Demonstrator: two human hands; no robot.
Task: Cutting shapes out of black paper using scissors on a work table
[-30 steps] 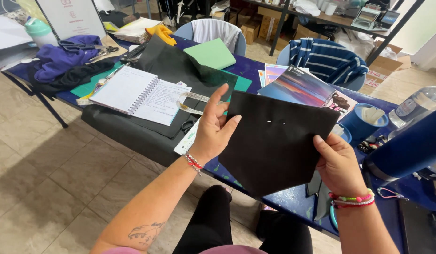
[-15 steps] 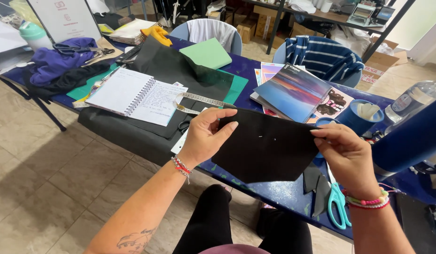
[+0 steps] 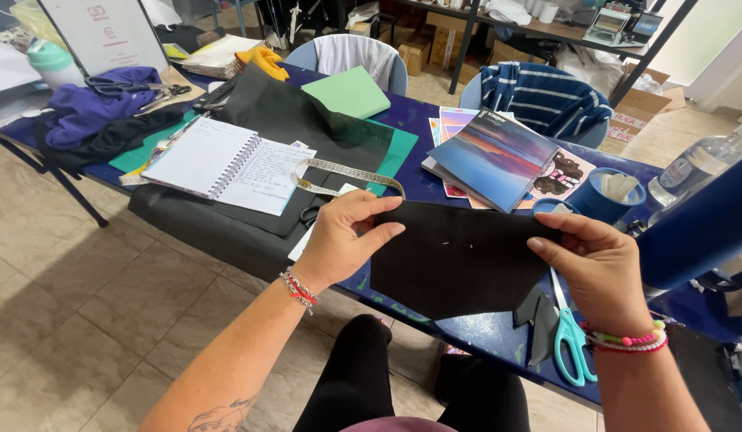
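Two hands: both pinch one black fabric piece [image 3: 459, 256] above the blue desk [image 3: 411, 120] edge.
Left hand [image 3: 343, 240]: grip closed on the fabric's upper left corner.
Right hand [image 3: 599, 268]: grip closed on its right edge.
Sign: white board [image 3: 107, 32], far left, red marks.
Notebooks: open white one [image 3: 227, 164]; closed sunset-coloured one [image 3: 495, 156].
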